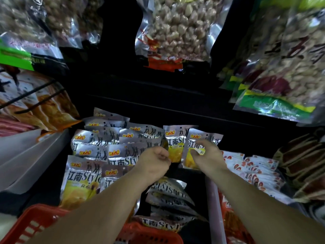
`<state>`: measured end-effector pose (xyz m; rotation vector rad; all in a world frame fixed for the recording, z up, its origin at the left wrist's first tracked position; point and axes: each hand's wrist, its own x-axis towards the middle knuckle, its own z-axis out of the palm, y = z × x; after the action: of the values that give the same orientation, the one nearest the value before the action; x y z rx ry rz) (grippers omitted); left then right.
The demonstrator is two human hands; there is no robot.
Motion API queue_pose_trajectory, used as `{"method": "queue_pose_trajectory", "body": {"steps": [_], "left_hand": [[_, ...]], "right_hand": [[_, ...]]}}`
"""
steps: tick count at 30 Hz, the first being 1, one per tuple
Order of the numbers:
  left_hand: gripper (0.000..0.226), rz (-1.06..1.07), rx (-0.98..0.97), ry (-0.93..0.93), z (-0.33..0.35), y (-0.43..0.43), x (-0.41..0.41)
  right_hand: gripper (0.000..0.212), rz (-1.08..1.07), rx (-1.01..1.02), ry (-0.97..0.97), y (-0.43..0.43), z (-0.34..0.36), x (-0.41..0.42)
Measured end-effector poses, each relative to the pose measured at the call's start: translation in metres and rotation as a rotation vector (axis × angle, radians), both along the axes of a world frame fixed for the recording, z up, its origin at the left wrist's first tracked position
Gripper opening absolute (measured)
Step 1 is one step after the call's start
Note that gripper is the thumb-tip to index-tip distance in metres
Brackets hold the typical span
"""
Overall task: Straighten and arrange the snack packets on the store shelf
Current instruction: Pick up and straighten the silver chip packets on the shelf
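Gripping silver snack packet (200, 138) in right hand (207, 155); packet's lower part hidden behind it. Curling left hand (155, 161) against neighbouring packet (174, 138), just left of right hand; cannot tell whether holding anything.

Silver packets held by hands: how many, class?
2. The middle packet is pinched by the left hand; the right-hand packet beside it is held by the right hand. Others may be hidden behind.

The snack packets (177, 143) are glossy silver foil plastic with crinkled faces. Far above, clear shiny bags (177, 30) show rough nuts. The near-left basket (33, 224) is red plastic mesh.
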<state>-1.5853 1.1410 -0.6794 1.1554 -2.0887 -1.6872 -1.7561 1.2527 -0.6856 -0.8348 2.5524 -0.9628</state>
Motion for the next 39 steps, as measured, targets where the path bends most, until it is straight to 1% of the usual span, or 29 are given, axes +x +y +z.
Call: {"method": "queue_pose_trajectory", "body": {"steps": [2, 4, 6, 8, 10, 11, 12, 15, 16, 18, 20, 22, 23, 25, 27, 28, 30, 32, 33, 34, 35, 36, 37, 38, 39], "left_hand": [[0.019, -0.003, -0.006, 0.033, -0.002, -0.004, -0.010], [0.020, -0.011, -0.002, 0.064, -0.003, -0.006, -0.017], [0.020, 0.001, 0.008, 0.096, -0.005, -0.010, -0.021], [0.022, 0.016, -0.005, 0.105, -0.007, -0.014, -0.020], [0.024, 0.033, -0.017, 0.087, -0.008, -0.018, -0.017], [0.022, 0.041, -0.021, 0.074, -0.008, -0.019, -0.016], [0.020, 0.046, -0.021, 0.063, -0.009, -0.020, -0.013], [0.017, 0.044, -0.022, 0.047, -0.007, -0.020, -0.007], [0.017, 0.032, -0.038, 0.049, -0.005, -0.019, -0.005], [0.018, 0.014, -0.061, 0.067, 0.002, -0.016, 0.000], [0.019, -0.030, -0.088, 0.075, 0.014, -0.009, 0.007], [0.022, -0.066, -0.104, 0.082, 0.025, 0.002, 0.016], [0.023, -0.072, -0.102, 0.090, 0.030, 0.010, 0.022], [0.024, -0.091, -0.129, 0.118, 0.042, 0.026, 0.036], [0.030, -0.126, -0.233, 0.193, 0.057, 0.035, 0.052], [0.033, -0.145, -0.265, 0.240, 0.067, 0.037, 0.060], [0.031, -0.191, -0.289, 0.292, 0.095, 0.040, 0.076], [0.024, -0.190, -0.287, 0.324, 0.124, 0.044, 0.095], [0.022, -0.180, -0.281, 0.346, 0.138, 0.047, 0.105], [0.021, -0.165, -0.284, 0.369, 0.150, 0.049, 0.116], [0.021, -0.149, -0.295, 0.386, 0.162, 0.052, 0.127], [0.020, -0.127, -0.308, 0.400, 0.172, 0.054, 0.138], [0.019, -0.099, -0.317, 0.415, 0.183, 0.057, 0.148], [0.019, -0.066, -0.313, 0.432, 0.192, 0.058, 0.158], [0.019, -0.033, -0.306, 0.453, 0.200, 0.060, 0.166]], "right_hand": [[0.050, 0.036, 0.069, 0.169, -0.005, -0.001, -0.029], [0.061, 0.109, 0.146, 0.261, -0.009, -0.003, -0.052], [0.067, 0.183, 0.256, 0.342, -0.013, -0.010, -0.066], [0.067, 0.201, 0.311, 0.355, -0.016, -0.018, -0.075], [0.067, 0.174, 0.346, 0.319, -0.017, -0.024, -0.081], [0.065, 0.152, 0.356, 0.312, -0.018, -0.026, -0.083], [0.057, 0.142, 0.346, 0.329, -0.019, -0.027, -0.084], [0.020, 0.175, 0.333, 0.422, -0.018, -0.026, -0.075], [0.013, 0.202, 0.346, 0.462, -0.016, -0.025, -0.070], [0.008, 0.267, 0.373, 0.515, -0.012, -0.013, -0.059], [0.014, 0.345, 0.362, 0.465, -0.006, 0.008, -0.046], [0.023, 0.426, 0.277, 0.359, 0.002, 0.035, -0.027], [0.026, 0.457, 0.234, 0.339, 0.007, 0.050, -0.016], [0.027, 0.516, 0.180, 0.387, 0.018, 0.082, 0.008], [0.025, 0.575, 0.130, 0.416, 0.030, 0.117, 0.035], [0.025, 0.605, 0.108, 0.400, 0.035, 0.134, 0.048], [0.028, 0.647, 0.048, 0.341, 0.048, 0.166, 0.078], [0.025, 0.644, -0.095, 0.309, 0.060, 0.190, 0.104], [0.025, 0.601, -0.207, 0.355, 0.065, 0.198, 0.114], [0.027, 0.522, -0.308, 0.432, 0.071, 0.205, 0.122], [0.032, 0.416, -0.385, 0.458, 0.077, 0.208, 0.129], [0.037, 0.315, -0.428, 0.400, 0.083, 0.210, 0.137], [0.040, 0.241, -0.434, 0.256, 0.089, 0.210, 0.146], [0.043, 0.214, -0.425, 0.071, 0.094, 0.208, 0.156], [0.045, 0.231, -0.434, -0.117, 0.098, 0.203, 0.165]]}}
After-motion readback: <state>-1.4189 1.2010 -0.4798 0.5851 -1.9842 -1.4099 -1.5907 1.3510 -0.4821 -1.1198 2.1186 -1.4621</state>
